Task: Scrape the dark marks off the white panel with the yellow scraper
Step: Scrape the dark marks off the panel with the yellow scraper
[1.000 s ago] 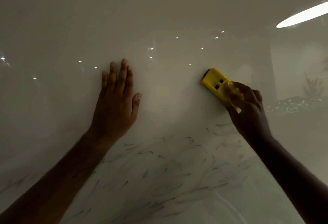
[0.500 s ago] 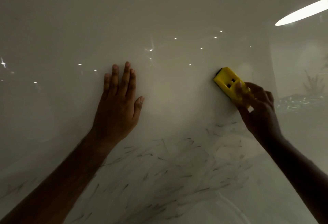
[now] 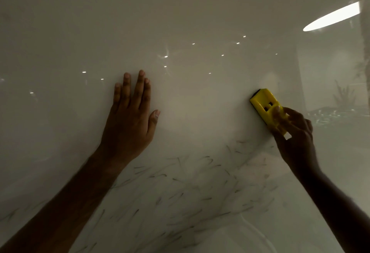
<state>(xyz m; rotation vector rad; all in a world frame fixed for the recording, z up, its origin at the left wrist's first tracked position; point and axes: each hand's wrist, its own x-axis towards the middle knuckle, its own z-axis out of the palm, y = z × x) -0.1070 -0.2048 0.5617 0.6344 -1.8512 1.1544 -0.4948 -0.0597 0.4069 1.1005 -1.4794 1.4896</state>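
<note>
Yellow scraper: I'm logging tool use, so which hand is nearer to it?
Right. The right hand grips the yellow scraper by its lower end. The left hand lies flat on the white panel, well off to the scraper's left.

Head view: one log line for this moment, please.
right hand: grips yellow scraper | left hand: flat on white panel | dark marks: below scraper

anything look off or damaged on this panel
No damage shows. The panel is clean and glossy above, but its lower part carries a band of dark marks. The scraper, in the right hand, sits above that band, on clean surface.
</note>
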